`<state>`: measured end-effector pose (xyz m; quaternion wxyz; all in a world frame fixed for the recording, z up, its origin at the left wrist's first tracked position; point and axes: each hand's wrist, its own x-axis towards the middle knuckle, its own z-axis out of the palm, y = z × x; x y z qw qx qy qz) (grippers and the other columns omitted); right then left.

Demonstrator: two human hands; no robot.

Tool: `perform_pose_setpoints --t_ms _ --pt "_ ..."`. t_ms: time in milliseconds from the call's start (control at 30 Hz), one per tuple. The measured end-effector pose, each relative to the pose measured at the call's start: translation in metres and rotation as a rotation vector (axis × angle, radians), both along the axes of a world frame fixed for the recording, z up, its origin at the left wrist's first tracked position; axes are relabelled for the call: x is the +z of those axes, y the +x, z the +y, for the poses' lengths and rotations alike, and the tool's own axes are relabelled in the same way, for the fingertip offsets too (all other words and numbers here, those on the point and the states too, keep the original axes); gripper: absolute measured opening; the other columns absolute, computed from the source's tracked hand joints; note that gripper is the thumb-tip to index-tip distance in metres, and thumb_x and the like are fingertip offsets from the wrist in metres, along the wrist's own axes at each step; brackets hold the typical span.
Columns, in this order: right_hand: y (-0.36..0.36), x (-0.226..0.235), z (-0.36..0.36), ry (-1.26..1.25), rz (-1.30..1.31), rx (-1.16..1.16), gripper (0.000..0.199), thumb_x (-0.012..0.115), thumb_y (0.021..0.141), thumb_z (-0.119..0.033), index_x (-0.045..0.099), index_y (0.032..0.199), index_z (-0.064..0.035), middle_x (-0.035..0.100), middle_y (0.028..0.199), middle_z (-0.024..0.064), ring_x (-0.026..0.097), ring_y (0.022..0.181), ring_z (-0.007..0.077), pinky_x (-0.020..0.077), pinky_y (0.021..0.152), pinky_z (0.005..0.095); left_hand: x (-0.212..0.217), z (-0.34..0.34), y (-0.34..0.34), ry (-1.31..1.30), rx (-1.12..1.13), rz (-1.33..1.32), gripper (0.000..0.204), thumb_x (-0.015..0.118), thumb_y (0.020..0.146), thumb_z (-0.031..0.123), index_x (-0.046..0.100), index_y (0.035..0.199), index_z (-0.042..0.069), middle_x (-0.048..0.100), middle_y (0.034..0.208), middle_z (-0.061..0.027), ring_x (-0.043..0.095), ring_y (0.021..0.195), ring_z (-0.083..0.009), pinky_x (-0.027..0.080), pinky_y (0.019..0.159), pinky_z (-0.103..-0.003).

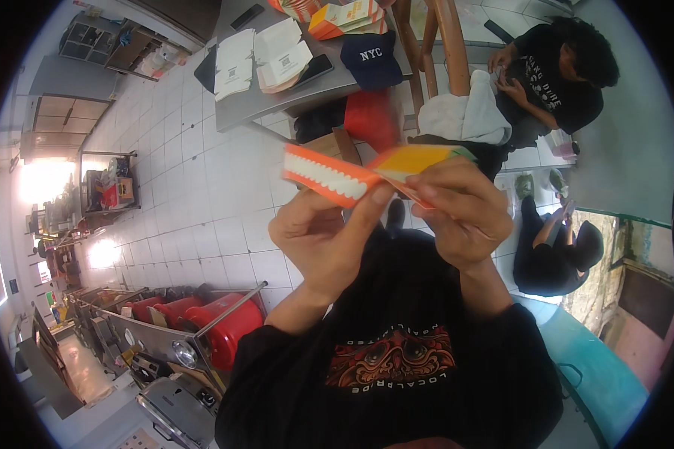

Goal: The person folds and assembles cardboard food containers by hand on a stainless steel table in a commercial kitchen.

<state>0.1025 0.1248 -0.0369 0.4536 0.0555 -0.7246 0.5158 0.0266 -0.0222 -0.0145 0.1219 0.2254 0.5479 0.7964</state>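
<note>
Both my hands hold an orange and yellow cardboard box (326,178) up in front of my chest, partly folded. Its left panel is orange with a row of white scalloped shapes. My left hand (326,236) pinches the lower edge of that panel near the middle fold, thumb on top. The yellow panel on the right side is slightly blurred. My right hand (464,213) is closed on it, thumb and fingers pressed at the fold beside my left thumb. The inside of the box is hidden.
Ahead stands a metal table (240,112) with white opened cartons (281,49), a dark blue cap (371,60), a phone (318,69) and a stack of orange-yellow boxes (348,19). Two people (577,97) in black sit at the right. Red bins (225,325) stand left.
</note>
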Motion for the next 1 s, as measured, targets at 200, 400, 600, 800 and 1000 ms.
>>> perform_pose_setpoints --t_ms 200,400,600,800,1000 --pt "0.007 0.012 -0.004 -0.18 -0.07 -0.015 0.021 0.077 0.08 -0.004 0.076 0.101 -0.0023 0.069 0.098 0.0116 0.064 0.085 0.02 0.0488 0.07 0.0294 0.001 0.005 -0.001 -0.13 0.13 0.24 0.017 0.079 0.081 -0.006 0.073 0.097 -0.004 0.075 0.094 -0.012 0.069 0.085 -0.0137 0.053 0.074 -0.025" --pt "0.005 0.029 0.002 -0.165 -0.045 0.019 0.019 0.078 0.082 -0.005 0.076 0.1 -0.001 0.068 0.098 0.0121 0.063 0.086 0.0193 0.0492 0.073 0.029 0.006 0.01 0.001 -0.186 0.186 0.665 0.028 0.08 0.08 -0.004 0.073 0.107 -0.004 0.073 0.094 -0.0171 0.069 0.082 -0.019 0.051 0.075 -0.025" --pt "-0.001 0.036 0.001 -0.394 0.006 0.108 0.019 0.081 0.079 -0.005 0.076 0.096 -0.0013 0.069 0.096 0.0104 0.062 0.086 0.018 0.0482 0.074 0.0287 0.005 0.015 -0.003 -0.087 0.099 0.542 0.024 0.072 0.093 0.011 0.07 0.112 -0.004 0.073 0.099 -0.0119 0.064 0.089 -0.0136 0.048 0.08 -0.026" --pt "0.004 0.045 0.014 -0.14 -0.101 0.068 0.017 0.076 0.084 -0.011 0.073 0.089 0.005 0.064 0.097 0.0149 0.059 0.09 0.0224 0.0462 0.082 0.0338 0.002 0.017 -0.001 -0.005 0.05 0.443 0.031 0.08 0.086 0.016 0.071 0.106 -0.006 0.073 0.1 -0.0113 0.066 0.091 -0.0153 0.049 0.087 -0.029" --pt "0.009 0.051 0.03 -0.055 -0.123 0.078 0.013 0.077 0.079 -0.007 0.073 0.085 0.0033 0.066 0.09 0.0131 0.059 0.088 0.0235 0.046 0.08 0.0339 0.0 0.032 -0.004 0.001 0.03 0.462 0.035 0.084 0.083 0.018 0.071 0.104 -0.007 0.073 0.099 -0.0108 0.066 0.091 -0.0155 0.05 0.087 -0.029"
